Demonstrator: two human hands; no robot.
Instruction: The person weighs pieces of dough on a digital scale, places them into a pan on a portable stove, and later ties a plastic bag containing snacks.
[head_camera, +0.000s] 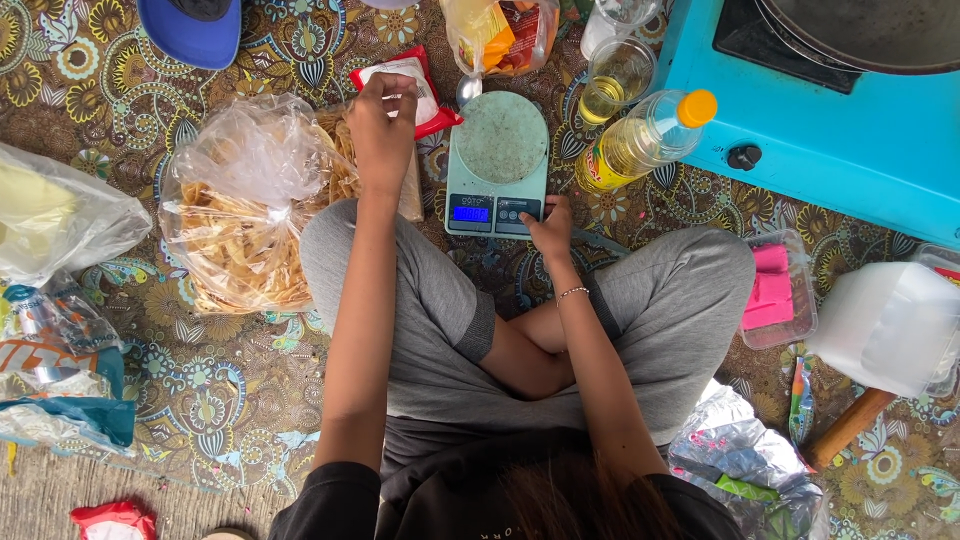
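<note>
The digital kitchen scale, pale green with a round weighing plate and a lit blue display, stands on the patterned floor mat just in front of the person's crossed legs. The right hand rests at the scale's front right corner, fingers curled together with the fingertips touching the button panel beside the display (a thin bracelet sits on that wrist). The left hand is raised to the left of the scale, its fingers pinched shut on the edge of a red-and-white packet that lies just beyond the scale's left side. Beside that hand sits a large clear plastic bag of pale chips, touching the person's left knee. To the right of the scale a bottle of cooking oil with an orange cap lies tilted, near a glass of oil. A bright blue stove stands at the far right, and a clear tub of pink slabs rests by the right knee.
</note>
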